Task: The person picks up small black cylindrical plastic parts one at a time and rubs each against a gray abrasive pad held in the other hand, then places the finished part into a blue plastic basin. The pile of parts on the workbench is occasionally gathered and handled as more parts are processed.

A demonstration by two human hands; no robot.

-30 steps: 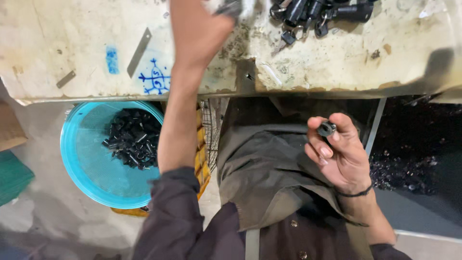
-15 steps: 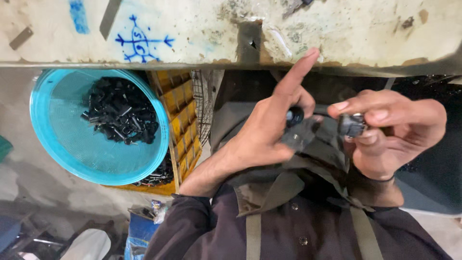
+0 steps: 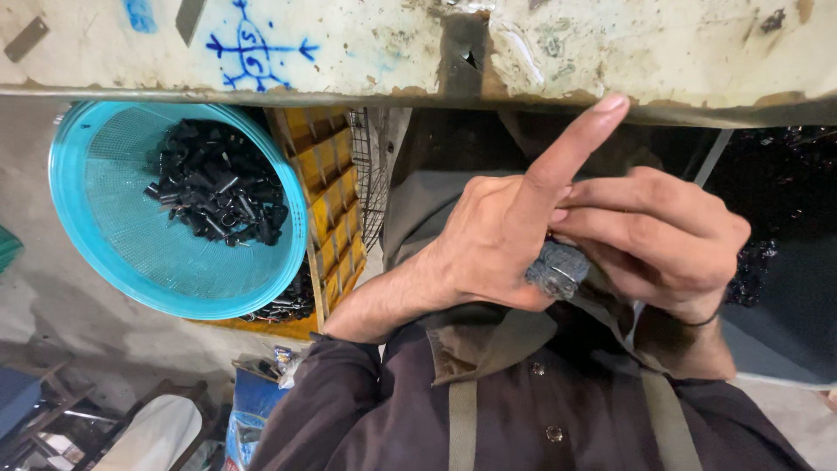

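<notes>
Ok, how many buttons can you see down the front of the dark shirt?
2: one button just below the collar, another button lower down the shirt front. Others may be hidden beyond the frame.

Dim under bench, bright top, hands blurred

A person's left hand (image 3: 493, 240) and right hand (image 3: 663, 240) meet around a small part (image 3: 558, 269) below the workbench (image 3: 366, 44) edge. To their left, a basket (image 3: 105, 235) holding loose parts (image 3: 218, 194) sits beside a crate (image 3: 327, 187).
</notes>
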